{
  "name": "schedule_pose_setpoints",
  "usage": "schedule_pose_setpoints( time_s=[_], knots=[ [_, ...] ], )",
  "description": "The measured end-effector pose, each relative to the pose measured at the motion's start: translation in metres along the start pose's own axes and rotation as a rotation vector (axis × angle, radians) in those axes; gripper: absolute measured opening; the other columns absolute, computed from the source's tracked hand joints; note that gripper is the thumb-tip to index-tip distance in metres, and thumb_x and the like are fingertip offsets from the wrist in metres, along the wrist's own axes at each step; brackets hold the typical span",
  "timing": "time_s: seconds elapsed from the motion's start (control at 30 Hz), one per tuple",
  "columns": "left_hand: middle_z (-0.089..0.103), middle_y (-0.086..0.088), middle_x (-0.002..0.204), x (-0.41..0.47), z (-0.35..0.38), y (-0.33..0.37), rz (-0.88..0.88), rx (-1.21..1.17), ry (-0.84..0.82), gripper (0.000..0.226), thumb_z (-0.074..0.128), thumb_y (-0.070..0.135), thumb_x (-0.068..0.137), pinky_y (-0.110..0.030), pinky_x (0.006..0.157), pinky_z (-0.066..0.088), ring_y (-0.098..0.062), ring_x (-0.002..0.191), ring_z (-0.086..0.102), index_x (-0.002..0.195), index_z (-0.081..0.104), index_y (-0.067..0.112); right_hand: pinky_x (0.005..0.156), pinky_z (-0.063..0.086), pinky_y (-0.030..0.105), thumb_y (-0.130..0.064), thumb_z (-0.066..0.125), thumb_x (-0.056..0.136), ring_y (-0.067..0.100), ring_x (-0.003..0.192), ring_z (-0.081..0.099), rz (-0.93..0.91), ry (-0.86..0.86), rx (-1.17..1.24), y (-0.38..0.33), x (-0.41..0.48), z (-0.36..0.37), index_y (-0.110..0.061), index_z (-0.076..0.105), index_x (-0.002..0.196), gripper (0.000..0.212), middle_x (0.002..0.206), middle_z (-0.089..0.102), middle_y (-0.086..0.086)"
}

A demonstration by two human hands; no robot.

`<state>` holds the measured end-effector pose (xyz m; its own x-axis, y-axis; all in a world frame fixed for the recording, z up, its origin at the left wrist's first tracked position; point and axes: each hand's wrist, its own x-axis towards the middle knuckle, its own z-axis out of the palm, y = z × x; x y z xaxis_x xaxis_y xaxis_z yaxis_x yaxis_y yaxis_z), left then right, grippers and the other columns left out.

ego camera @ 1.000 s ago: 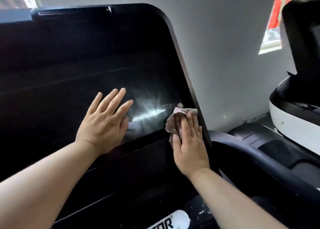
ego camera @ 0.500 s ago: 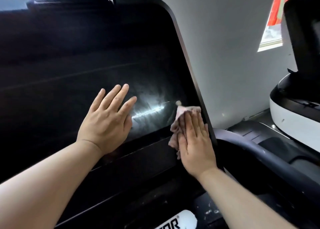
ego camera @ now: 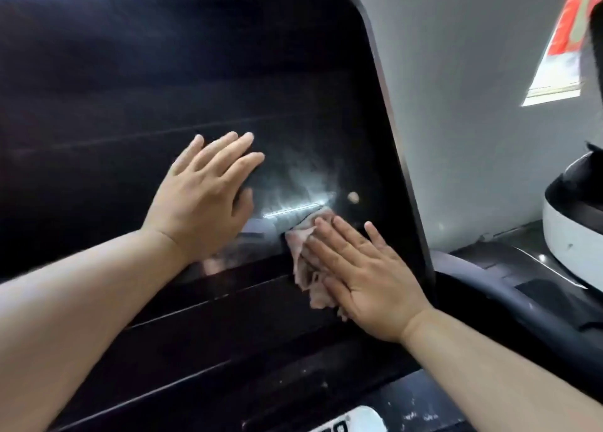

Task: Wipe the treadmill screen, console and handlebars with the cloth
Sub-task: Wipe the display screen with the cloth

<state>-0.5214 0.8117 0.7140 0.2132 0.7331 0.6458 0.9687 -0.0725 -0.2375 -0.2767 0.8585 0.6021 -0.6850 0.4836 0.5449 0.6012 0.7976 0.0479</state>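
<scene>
The treadmill's large black screen (ego camera: 163, 88) fills the left and middle of the view, tilted back. My left hand (ego camera: 205, 196) lies flat on the glass with fingers spread and holds nothing. My right hand (ego camera: 362, 275) presses a small pinkish cloth (ego camera: 303, 255) flat against the screen's lower right corner, across the seam with the dark console panel (ego camera: 212, 327) below. The cloth sticks out to the left of my fingers. A small pale spot (ego camera: 353, 197) sits on the glass just above. A dark curved handlebar (ego camera: 509, 301) runs off to the right.
A grey wall (ego camera: 473, 105) stands behind the screen. A second machine with a white and black housing (ego camera: 574, 229) is at the right edge, and a bright window (ego camera: 554, 56) sits above it. A white label (ego camera: 355, 422) shows at the bottom.
My right hand has slid the cloth down and to the left along the screen's lower right corner, with fingers now spread wider. The left hand stays flat on the glass.
</scene>
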Motion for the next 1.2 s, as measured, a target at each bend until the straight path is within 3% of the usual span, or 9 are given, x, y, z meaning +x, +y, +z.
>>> schedule_pose_setpoints(
  time_s=[0.1,0.2,0.33,0.43,0.53,0.67,0.93,1.07,1.2],
  knots=[
    [0.035,-0.004,0.154,0.013,-0.015,-0.031,-0.109,0.061,-0.008,0.058,0.035,0.039,0.087,-0.044,0.119,0.01,-0.022,0.144,0.027,0.139,0.047,0.017,0.119,-0.005,0.032,-0.046,0.015,0.098,0.001,0.144,-0.014,0.373,0.086,0.095,0.034,0.046,-0.02,-0.039,-0.006,0.148,0.054,0.157,-0.011,-0.018],
    [0.028,-0.003,0.157,0.012,-0.014,-0.042,-0.114,0.092,-0.041,0.062,0.031,0.043,0.088,-0.043,0.119,0.008,-0.022,0.146,0.021,0.144,0.041,0.018,0.121,0.0,0.037,-0.038,0.016,0.1,0.013,0.147,-0.011,0.656,0.237,0.199,0.011,0.08,-0.016,-0.027,-0.001,0.152,0.056,0.161,-0.005,0.0],
    [0.031,-0.005,0.156,0.008,-0.007,-0.038,-0.131,0.089,-0.021,0.062,0.034,0.041,0.086,-0.045,0.119,0.011,-0.024,0.145,0.025,0.143,0.043,0.016,0.12,0.011,0.041,-0.037,0.027,0.099,0.023,0.149,-0.002,0.332,0.226,0.185,-0.051,0.062,0.006,-0.022,0.016,0.153,0.057,0.161,0.008,0.009],
    [0.03,-0.004,0.157,0.011,-0.01,-0.039,-0.129,0.082,-0.025,0.062,0.034,0.041,0.086,-0.043,0.119,0.008,-0.024,0.146,0.023,0.143,0.042,0.017,0.119,0.012,0.035,-0.036,0.032,0.098,0.015,0.148,0.004,-0.005,0.099,0.09,-0.003,0.054,-0.008,-0.024,0.017,0.151,0.056,0.16,0.012,0.001],
    [0.03,-0.004,0.157,0.01,-0.006,-0.04,-0.136,0.085,-0.017,0.062,0.034,0.041,0.087,-0.042,0.119,0.008,-0.023,0.145,0.023,0.143,0.041,0.017,0.12,0.006,0.033,-0.034,0.026,0.101,0.002,0.145,-0.004,0.287,0.093,0.085,0.052,0.079,-0.033,-0.027,0.009,0.153,0.055,0.161,0.005,-0.007],
    [0.032,-0.005,0.156,0.01,-0.008,-0.04,-0.131,0.075,0.004,0.06,0.036,0.04,0.087,-0.043,0.119,0.01,-0.024,0.145,0.026,0.142,0.044,0.017,0.121,-0.001,0.037,-0.031,0.024,0.102,0.018,0.148,-0.005,0.646,0.267,0.189,0.023,0.135,-0.036,-0.022,0.008,0.154,0.055,0.162,0.002,0.004],
    [0.05,-0.007,0.141,0.019,-0.008,-0.046,-0.097,-0.022,0.099,0.046,0.037,0.021,0.089,-0.045,0.112,0.029,-0.028,0.132,0.043,0.129,0.058,0.014,0.118,0.01,0.032,-0.036,0.037,0.096,0.014,0.147,0.012,-0.106,0.084,0.084,0.023,0.107,-0.03,-0.036,0.035,0.145,0.049,0.158,0.015,-0.006],
    [0.057,-0.004,0.117,0.041,-0.012,-0.054,-0.083,0.017,0.163,0.032,0.047,0.019,0.087,-0.047,0.094,0.037,-0.027,0.105,0.045,0.113,0.066,0.015,0.117,-0.002,0.031,-0.029,0.028,0.101,0.016,0.148,0.004,0.389,0.173,0.086,0.06,0.148,-0.053,-0.036,0.015,0.151,0.053,0.161,0.008,-0.003],
    [0.046,-0.01,0.143,0.047,-0.007,-0.056,-0.212,0.004,0.197,0.04,0.046,0.024,0.088,-0.047,0.112,0.026,-0.03,0.133,0.037,0.124,0.059,0.016,0.121,0.007,0.039,-0.022,0.026,0.099,0.02,0.149,0.0,0.588,0.375,0.173,0.025,0.18,-0.041,-0.024,0.023,0.151,0.053,0.161,0.01,0.005]
  ],
)
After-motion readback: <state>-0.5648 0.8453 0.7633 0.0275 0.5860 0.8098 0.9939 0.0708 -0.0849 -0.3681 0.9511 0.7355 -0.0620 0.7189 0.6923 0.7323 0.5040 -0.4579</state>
